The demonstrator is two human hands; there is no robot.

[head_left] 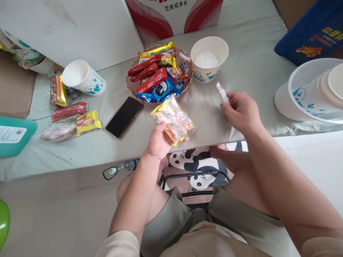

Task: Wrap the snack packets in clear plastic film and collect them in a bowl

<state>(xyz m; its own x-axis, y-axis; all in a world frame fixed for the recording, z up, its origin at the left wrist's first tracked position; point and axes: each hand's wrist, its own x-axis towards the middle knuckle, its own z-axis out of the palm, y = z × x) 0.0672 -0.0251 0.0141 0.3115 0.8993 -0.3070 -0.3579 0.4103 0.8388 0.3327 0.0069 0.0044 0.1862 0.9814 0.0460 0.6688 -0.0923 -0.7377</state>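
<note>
My left hand [158, 140] grips a yellow snack bundle [174, 119] wrapped in shiny clear plastic, thumb on top, just in front of the snack bowl. My right hand [242, 111] is closed on a small white tool [222, 92] with a narrower tip; its exact kind is unclear. The tool is apart from the bundle. Behind the bundle, a clear scalloped bowl [129, 86] holds red, blue and yellow snack packets [158, 75]. To its right a paper cup [210, 73] contains crumpled clear plastic.
A phone [124, 117] lies left of the bowl. Beyond it are a tilted paper cup [95, 82] and several snack packs [88, 123]. A plastic tub [284, 98] with paper cups stands right, near a blue container [313, 32]. Boxes [177, 21] stand behind.
</note>
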